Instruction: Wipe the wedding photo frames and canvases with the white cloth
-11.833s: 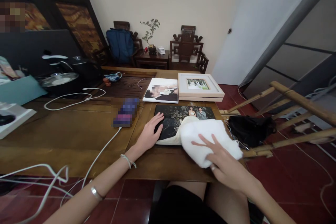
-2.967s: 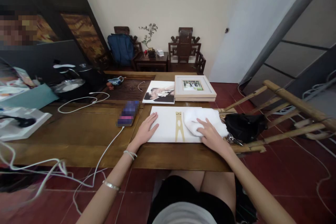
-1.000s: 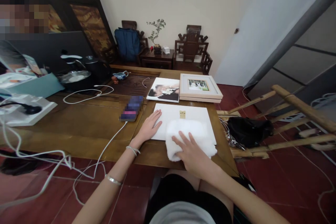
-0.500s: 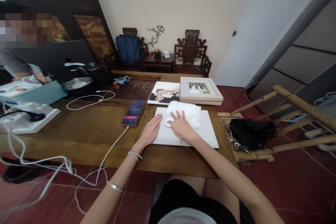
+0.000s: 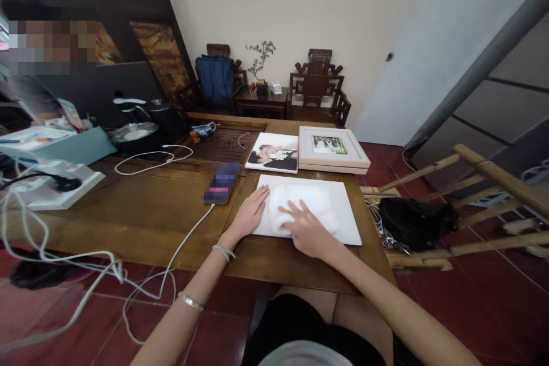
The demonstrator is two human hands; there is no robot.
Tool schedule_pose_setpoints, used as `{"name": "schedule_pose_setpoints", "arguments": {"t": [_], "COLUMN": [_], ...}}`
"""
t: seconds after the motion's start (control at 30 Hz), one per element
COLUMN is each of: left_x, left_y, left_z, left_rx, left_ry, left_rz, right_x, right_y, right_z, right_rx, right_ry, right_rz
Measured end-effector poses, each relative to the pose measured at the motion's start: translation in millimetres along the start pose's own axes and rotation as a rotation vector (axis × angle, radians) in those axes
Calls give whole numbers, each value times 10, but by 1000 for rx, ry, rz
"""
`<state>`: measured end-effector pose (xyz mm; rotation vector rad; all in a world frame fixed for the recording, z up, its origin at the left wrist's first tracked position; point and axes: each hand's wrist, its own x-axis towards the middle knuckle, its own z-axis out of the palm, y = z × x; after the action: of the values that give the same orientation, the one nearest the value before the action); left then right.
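A white board or panel (image 5: 348, 218) lies flat near the table's front edge. On top of it rests a folded white towel (image 5: 319, 195), blurred by motion. My right hand (image 5: 309, 230) presses on the towel, fingers spread over it and the thumb at its near left edge, holding it. Flat along the board's left side lies my left hand (image 5: 249, 213), its fingers stretched out and the fingertips at the board's edge. The towel hides the middle of the board.
Behind the board are a photo print panel (image 5: 274, 154) and a framed picture (image 5: 332, 146). A phone (image 5: 222, 183) on a white cable lies to the left, with a power strip (image 5: 60, 186) farther left. A bamboo rack (image 5: 493, 168) stands right; a person is at back left.
My right hand has slid the towel toward me, down to the board's near part. My left hand stays on the board's left side. The whole view has shifted slightly.
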<state>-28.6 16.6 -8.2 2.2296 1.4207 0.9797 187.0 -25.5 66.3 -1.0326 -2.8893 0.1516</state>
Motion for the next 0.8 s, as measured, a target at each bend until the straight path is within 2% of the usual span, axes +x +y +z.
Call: {"name": "schedule_pose_setpoints", "arguments": {"t": [0.13,0.23,0.33,0.47,0.57,0.63,0.7,0.8], "left_x": [-15,-9,19,29,-6,-33,-52,-61], "left_y": [31,59,53,40,69,98,119,122], "left_z": [-31,-83,-118,-125,-108,-89,-67,-36], "left_rx": [-107,-306,-533,-668,-573,-383,-204,-86], "left_ry": [43,154,259,343,306,249,171,71], "left_rz": [-47,-140,-233,-304,-286,-228,-154,-72], "right_x": [450,694,699,352,66,-18,23,292], "right_y": [221,143,-67,-290,-285,-188,-34,217], "right_z": [-6,52,128,108,-21,-116,-190,-250], "right_rx": [-87,-111,-111,-66,-3,13,4,-17], "right_ry": [17,37,23,21,-27,-50,-60,-38], "right_rz": [162,191,66,-228,-278,-187,-31,145]}}
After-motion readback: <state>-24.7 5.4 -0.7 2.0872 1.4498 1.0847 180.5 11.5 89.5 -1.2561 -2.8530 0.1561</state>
